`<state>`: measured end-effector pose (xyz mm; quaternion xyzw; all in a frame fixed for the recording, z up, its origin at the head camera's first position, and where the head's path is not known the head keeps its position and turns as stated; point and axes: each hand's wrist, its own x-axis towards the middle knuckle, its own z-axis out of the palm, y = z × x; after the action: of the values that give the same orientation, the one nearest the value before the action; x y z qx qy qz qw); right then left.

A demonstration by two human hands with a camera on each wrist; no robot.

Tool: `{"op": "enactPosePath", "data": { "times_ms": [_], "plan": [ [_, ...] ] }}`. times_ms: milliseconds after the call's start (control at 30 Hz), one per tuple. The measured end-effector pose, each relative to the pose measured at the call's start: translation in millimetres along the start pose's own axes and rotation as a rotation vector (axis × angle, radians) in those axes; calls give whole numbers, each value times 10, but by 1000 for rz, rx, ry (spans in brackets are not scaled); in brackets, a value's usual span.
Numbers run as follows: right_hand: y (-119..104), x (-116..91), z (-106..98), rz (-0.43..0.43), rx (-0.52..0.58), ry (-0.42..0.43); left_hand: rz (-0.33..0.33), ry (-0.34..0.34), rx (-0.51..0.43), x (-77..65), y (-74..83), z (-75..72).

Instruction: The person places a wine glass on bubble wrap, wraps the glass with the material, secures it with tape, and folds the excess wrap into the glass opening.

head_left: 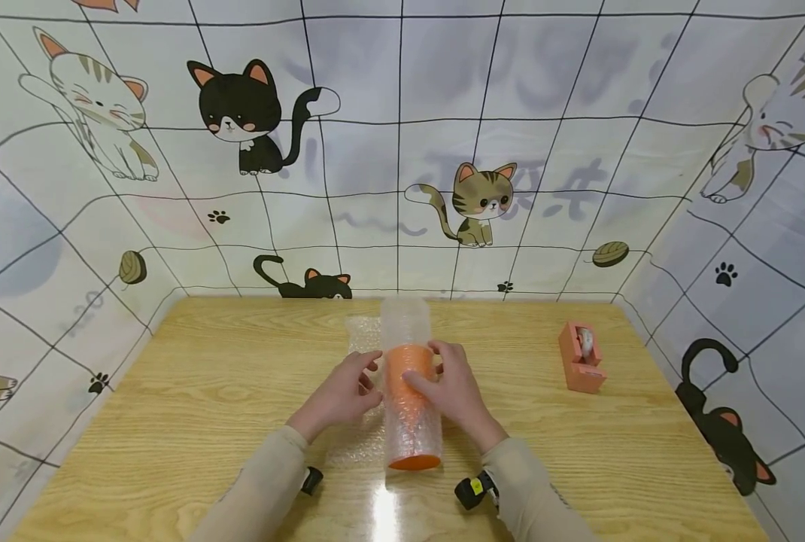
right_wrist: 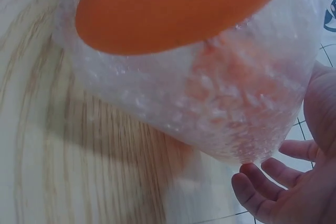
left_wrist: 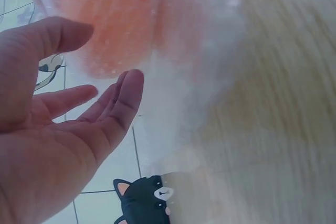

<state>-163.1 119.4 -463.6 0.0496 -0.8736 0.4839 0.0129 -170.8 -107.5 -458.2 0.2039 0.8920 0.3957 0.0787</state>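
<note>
An orange cylinder [head_left: 409, 399], wrapped in clear bubble wrap [head_left: 405, 320], lies with one flat end toward me. The wrap reaches past its far end as a tube, and a loose flap spreads on the table to the left. My right hand [head_left: 460, 388] holds the wrapped cylinder from the right, thumb over its top and fingers along its side; in the right wrist view those fingertips [right_wrist: 257, 174] are against the wrap. On the other side, my left hand [head_left: 344, 391] has relaxed, slightly bent fingers beside the roll; the left wrist view has nothing gripped in it.
A pink tape dispenser [head_left: 581, 357] with a roll of tape stands at the right of the wooden table [head_left: 240, 361]. Cat-patterned cloth [head_left: 362, 158] closes off the back and both sides.
</note>
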Motion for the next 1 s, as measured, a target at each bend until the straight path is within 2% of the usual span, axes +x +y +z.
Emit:
{"op": "enactPosePath", "data": {
  "times_ms": [133,233,600,867,1000],
  "plan": [
    [-26,-8,17,-5,-9,1,19,39,-52,-19,43,-40],
    [-37,-10,25,-10,-4,-3,18,43,-73,-24,58,-56],
    [-62,-14,61,-26,2,-5,11,31,-27,10,57,-12],
    [-43,0,45,-34,20,-35,-9,34,-28,5,31,-7],
    [-15,12,31,-69,35,-44,-23,27,-23,-6,20,-24]
  ]
}}
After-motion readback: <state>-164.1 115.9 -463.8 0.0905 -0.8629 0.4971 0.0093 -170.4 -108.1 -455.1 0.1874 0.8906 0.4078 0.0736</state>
